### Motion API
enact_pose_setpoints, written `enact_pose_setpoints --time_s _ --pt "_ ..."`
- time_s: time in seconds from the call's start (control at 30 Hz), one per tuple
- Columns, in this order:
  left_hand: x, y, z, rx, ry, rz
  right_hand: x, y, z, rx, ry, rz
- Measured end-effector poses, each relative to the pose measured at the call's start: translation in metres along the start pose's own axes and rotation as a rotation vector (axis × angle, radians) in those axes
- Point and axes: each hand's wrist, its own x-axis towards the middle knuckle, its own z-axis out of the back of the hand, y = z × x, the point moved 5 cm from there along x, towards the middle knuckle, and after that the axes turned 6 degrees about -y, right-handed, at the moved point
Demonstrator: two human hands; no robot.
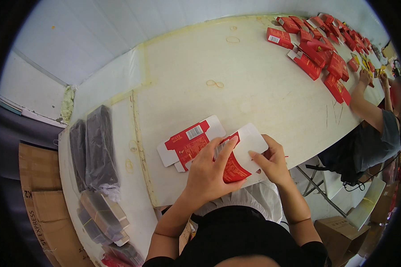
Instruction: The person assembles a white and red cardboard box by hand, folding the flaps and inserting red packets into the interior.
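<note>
Both hands [208,172] are closed on a red carton [238,165], lower centre; open tabletop [178,98] is edged by white wall [80,35], upper left.

On my feed the part-folded carton [237,172] looks like thin paperboard, its red printed face smooth with a faint sheen and its white panel [253,139] plain and matt. The flat carton [180,147] shows the same kind of printed board. I see the bench [182,80] as a smooth, low-gloss top, and the heaped red cartons [314,54] as smooth printed card. Wrinkled, shiny plastic film [112,192] wraps the dark bundles [99,138]; the stacked sleeves [103,212] look like glossy see-through plastic. I take the brown box [42,173] for matt cardboard, the black garment [245,236] for dull cloth, and the yellowish filler [68,103] for rough foam.
</note>
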Motion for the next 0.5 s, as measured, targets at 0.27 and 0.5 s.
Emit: enact_pose_setpoints --time_s 0.27,0.5 --pt "-0.009 0.000 -0.017 -0.188 0.010 0.076 -0.004 -0.027 -0.014 0.401 -0.047 0.156" --pt "-0.018 0.013 -0.042 -0.059 0.147 0.116 -0.007 -0.017 -0.018 -0.013 0.230 0.152"
